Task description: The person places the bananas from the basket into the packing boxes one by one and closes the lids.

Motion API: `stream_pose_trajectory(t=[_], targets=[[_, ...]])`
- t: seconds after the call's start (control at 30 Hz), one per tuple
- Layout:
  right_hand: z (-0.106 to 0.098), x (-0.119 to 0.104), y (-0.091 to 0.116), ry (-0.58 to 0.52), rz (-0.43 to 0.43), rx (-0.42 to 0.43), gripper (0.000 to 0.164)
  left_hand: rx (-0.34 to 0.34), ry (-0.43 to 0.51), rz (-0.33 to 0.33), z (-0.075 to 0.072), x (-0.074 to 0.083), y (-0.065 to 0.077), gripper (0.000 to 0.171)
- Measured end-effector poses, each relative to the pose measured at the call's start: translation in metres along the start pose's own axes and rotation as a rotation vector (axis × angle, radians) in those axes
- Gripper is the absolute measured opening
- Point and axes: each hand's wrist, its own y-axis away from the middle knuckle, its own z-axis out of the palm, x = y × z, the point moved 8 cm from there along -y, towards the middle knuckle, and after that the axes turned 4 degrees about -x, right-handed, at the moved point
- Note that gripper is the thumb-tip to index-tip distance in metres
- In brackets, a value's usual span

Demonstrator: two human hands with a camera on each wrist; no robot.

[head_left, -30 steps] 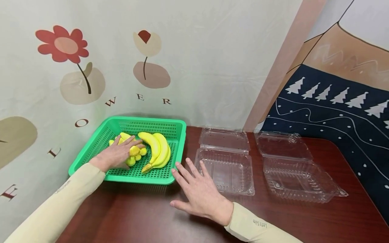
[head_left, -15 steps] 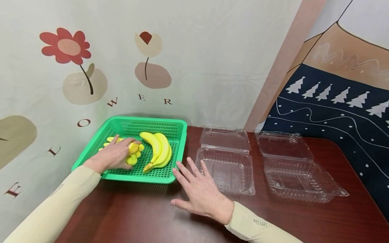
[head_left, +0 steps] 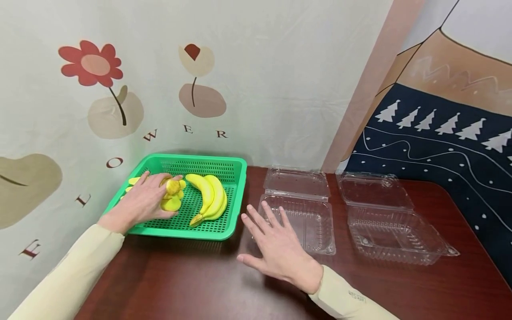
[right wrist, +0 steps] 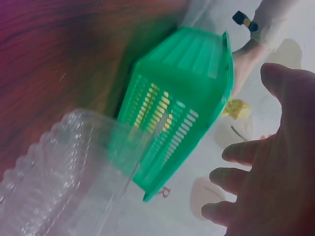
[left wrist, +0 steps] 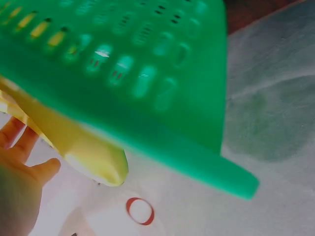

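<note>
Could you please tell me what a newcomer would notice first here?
Probably the bright green perforated plastic basket at left in the head view, holding curved yellow bananas. Over it, the person's left hand grips a knobbly yellow bunch. To the right stand two open, clear plastic clamshell containers, the person's right hand spread near one.

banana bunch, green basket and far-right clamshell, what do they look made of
The banana bunch looks artificial, perhaps satin plastic or foam, given its smooth, even yellow. The green basket looks like semi-glossy plastic: evenly slotted walls. The far-right clamshell is probably thin, glossy plastic: see-through with sharp glints.
</note>
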Motion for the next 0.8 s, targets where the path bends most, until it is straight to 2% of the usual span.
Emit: stream_pose_trajectory(t=[0.13,0.43,0.67,0.8], targets=[[-0.005,0.013,0.009,-0.007,0.03,0.034,0.089,0.037,0.009,0.004,-0.01,0.009,-0.002,0.099],[-0.012,0.043,0.032,-0.023,0.112,0.082,0.089,0.147,0.0,0.085,-0.034,0.045,-0.012,0.095],[-0.017,0.065,0.049,-0.029,0.165,0.114,0.09,0.126,-0.003,0.081,-0.043,0.072,-0.026,0.098],[-0.018,0.076,0.058,-0.037,0.195,0.117,0.091,0.135,0.003,0.099,-0.048,0.09,-0.034,0.096]])
